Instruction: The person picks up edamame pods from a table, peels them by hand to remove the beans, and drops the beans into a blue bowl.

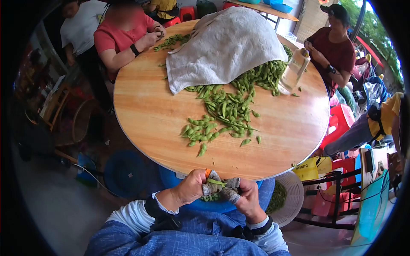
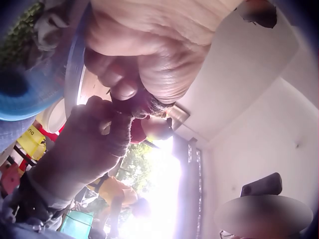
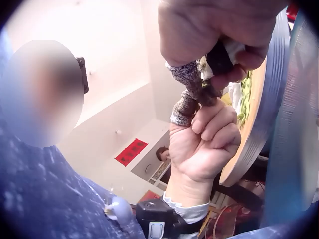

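My left hand (image 1: pixel 192 187) pinches a green soybean pod (image 1: pixel 216 181) just in front of the table's near edge. Opposite it, my right hand (image 1: pixel 248 198) has its fingers curled at the pod's right end, fingertips meeting those of the left. Grey knitted finger covers (image 1: pixel 231 194) wrap thumbs and fingers on both hands, and an orange band (image 1: pixel 208 173) shows on the left. Beneath the hands, a blue basin (image 1: pixel 168 178) holds shelled green beans (image 1: pixel 210 198). Both wrist views show the fingertips pressed close together, with the pod mostly hidden there.
Loose pods (image 1: pixel 226 106) spread across the round wooden table (image 1: pixel 145 115) from under a grey towel (image 1: pixel 226 42). A clear plastic jug (image 1: pixel 294 72) stands at the right. A white basket (image 1: pixel 294 197) sits below the table's edge. Two people sit around the table.
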`<state>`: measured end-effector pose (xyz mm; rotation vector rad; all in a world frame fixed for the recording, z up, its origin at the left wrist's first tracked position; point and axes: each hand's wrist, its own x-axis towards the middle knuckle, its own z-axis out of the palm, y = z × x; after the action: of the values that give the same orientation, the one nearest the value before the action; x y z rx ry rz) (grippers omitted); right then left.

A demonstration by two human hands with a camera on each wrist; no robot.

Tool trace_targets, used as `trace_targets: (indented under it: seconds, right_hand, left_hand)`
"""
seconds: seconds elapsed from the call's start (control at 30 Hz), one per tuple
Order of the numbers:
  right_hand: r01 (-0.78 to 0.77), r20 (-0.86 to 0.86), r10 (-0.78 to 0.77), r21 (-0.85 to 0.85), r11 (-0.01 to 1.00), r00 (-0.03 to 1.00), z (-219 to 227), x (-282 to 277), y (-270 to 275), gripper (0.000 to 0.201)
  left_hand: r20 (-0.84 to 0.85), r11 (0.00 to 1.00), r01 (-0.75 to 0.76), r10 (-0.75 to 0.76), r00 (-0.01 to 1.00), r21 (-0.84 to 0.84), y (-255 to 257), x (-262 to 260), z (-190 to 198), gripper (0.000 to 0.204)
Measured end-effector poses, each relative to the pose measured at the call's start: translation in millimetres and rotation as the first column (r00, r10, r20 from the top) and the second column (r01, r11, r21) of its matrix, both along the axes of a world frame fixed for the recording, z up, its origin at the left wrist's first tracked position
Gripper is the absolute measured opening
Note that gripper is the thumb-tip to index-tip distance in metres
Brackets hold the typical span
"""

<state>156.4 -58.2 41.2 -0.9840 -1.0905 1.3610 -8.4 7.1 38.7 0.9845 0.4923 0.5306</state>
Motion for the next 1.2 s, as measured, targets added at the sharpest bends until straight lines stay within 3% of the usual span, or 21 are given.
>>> trace_targets:
  seconds: [0.23, 0.43, 0.53, 0.7, 0.73, 0.77, 0.8, 0.83, 0.87, 0.9, 0.97, 1.07, 1.1, 1.17, 1.2]
  right_hand:
    - [0.011, -0.132, -0.013, -0.016, 1.0, 0.991, -7.5, -1.8, 0.9, 0.016]
    - [0.016, -0.16, -0.015, 0.0, 1.0, 0.987, -17.9, 1.0, -2.5, 0.016]
    - [0.02, -0.192, -0.027, -0.037, 0.999, 0.981, -17.6, -0.1, -4.4, 0.017]
    - [-0.002, -0.226, -0.032, -0.148, 0.989, 0.974, -21.5, -2.4, -1.4, 0.017]
    - [0.028, -0.105, -0.035, -0.072, 0.997, 0.994, -26.7, -1.8, -1.3, 0.015]
    - [0.0, 0.021, 0.001, -0.051, 0.999, 1.0, -24.0, -0.1, -1.2, 0.014]
    - [0.049, 0.18, -0.058, 0.052, 0.997, 0.982, -22.7, -0.4, -1.5, 0.012]
    - [0.081, 0.299, -0.128, 0.167, 0.983, 0.946, -30.2, -0.6, -2.3, 0.013]
    - [0.078, 0.308, -0.122, 0.153, 0.985, 0.944, -24.9, 0.2, -3.8, 0.014]
    - [0.091, 0.283, -0.127, 0.135, 0.987, 0.951, -22.7, 0.0, -5.0, 0.011]
    - [-0.042, 0.102, 0.048, -0.057, 0.998, 0.994, -34.1, -0.9, -5.7, 0.011]
    - [-0.065, -0.018, 0.063, -0.106, 0.992, 0.998, -43.6, 0.1, -8.5, 0.01]
    - [-0.053, -0.008, 0.052, -0.135, 0.989, 0.999, -38.8, 1.7, -9.8, 0.009]
    - [-0.057, 0.055, 0.067, -0.172, 0.984, 0.996, -33.7, 4.4, -9.6, 0.01]
    - [-0.045, 0.063, 0.055, -0.145, 0.988, 0.997, -34.9, 3.6, -10.1, 0.011]
  left_hand:
    - [0.007, 0.989, -0.056, 0.055, 0.998, 0.135, 0.0, 0.4, 3.1, 0.018]
    - [-0.116, 0.931, 0.035, 0.008, 0.993, 0.362, 2.1, -2.9, -1.5, 0.015]
    - [-0.1, 0.931, -0.016, 0.056, 0.993, 0.363, -1.4, -1.2, 1.1, 0.017]
    - [-0.226, 0.7, 0.074, 0.127, 0.966, 0.71, 1.8, -6.9, 1.7, 0.017]
    - [-0.256, 0.65, 0.121, 0.117, 0.959, 0.75, 4.2, -6.6, -1.1, 0.017]
    - [-0.317, 0.735, 0.184, 0.045, 0.947, 0.652, 3.9, -11.0, -7.1, 0.025]
    - [-0.295, 0.895, 0.213, -0.097, 0.951, 0.392, 3.4, -10.5, -1.7, 0.028]
    - [-0.259, 0.924, 0.224, -0.145, 0.955, 0.309, 3.4, -12.5, -4.8, 0.033]
    - [-0.288, 0.94, 0.198, -0.116, 0.951, 0.277, 1.1, -7.7, -2.3, 0.036]
    - [-0.259, 0.938, 0.182, -0.105, 0.96, 0.296, 0.2, -3.5, -2.7, 0.036]
    - [-0.287, 0.917, 0.233, -0.14, 0.948, 0.324, -0.5, 2.1, 4.3, 0.036]
    - [-0.327, 0.842, 0.28, -0.132, 0.936, 0.461, -3.5, 2.7, -2.1, 0.03]
    - [-0.286, 0.754, 0.222, -0.048, 0.957, 0.618, -6.3, 6.6, -7.3, 0.027]
    - [-0.455, 0.775, 0.259, 0.041, 0.889, 0.576, -8.0, -5.8, -13.1, 0.015]
    - [-0.437, 0.784, 0.246, 0.035, 0.899, 0.569, -7.4, -8.6, -15.2, 0.016]
